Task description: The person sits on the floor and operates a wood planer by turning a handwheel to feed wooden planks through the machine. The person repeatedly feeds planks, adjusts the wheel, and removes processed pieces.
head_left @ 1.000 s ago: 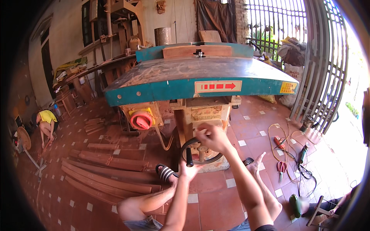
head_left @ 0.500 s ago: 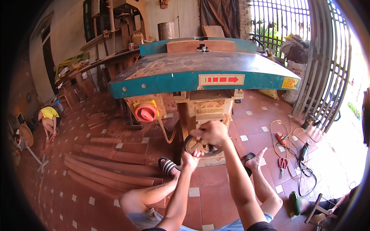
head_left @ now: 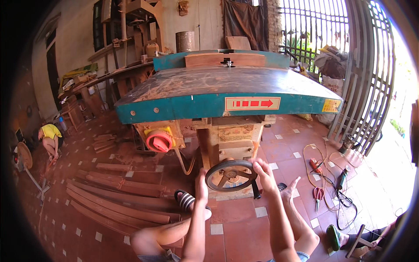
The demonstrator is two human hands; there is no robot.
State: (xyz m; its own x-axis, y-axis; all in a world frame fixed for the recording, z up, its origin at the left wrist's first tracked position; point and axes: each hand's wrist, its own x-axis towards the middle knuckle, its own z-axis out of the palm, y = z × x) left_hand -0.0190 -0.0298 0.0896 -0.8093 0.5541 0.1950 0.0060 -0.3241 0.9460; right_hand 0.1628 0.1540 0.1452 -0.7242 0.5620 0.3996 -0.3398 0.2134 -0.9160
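A dark round handwheel [head_left: 231,174] with spokes sits on the front of a woodworking machine, below its table. My right hand [head_left: 264,175] is closed on the wheel's right rim, above the black crank handle [head_left: 255,190] that hangs at the lower right. At the left rim is my left hand [head_left: 201,187], seen edge-on against the wheel with its fingers partly hidden. The machine has a wide metal table [head_left: 227,83] with a teal front edge and a small cutter spindle [head_left: 228,63] at the back. A red rotary switch [head_left: 159,141] is mounted under the table's left side.
Several long wooden strips [head_left: 118,203] lie on the tiled floor at the left. To the right are red-handled scissors [head_left: 318,194], a corded angle grinder [head_left: 343,178] and a red power tool [head_left: 315,166]. One person [head_left: 52,137] crouches far left; another person's leg [head_left: 369,236] shows lower right.
My right hand has moved from over the wheel to its right rim, and my left hand from the lower rim to the left side. The view has shifted slightly.
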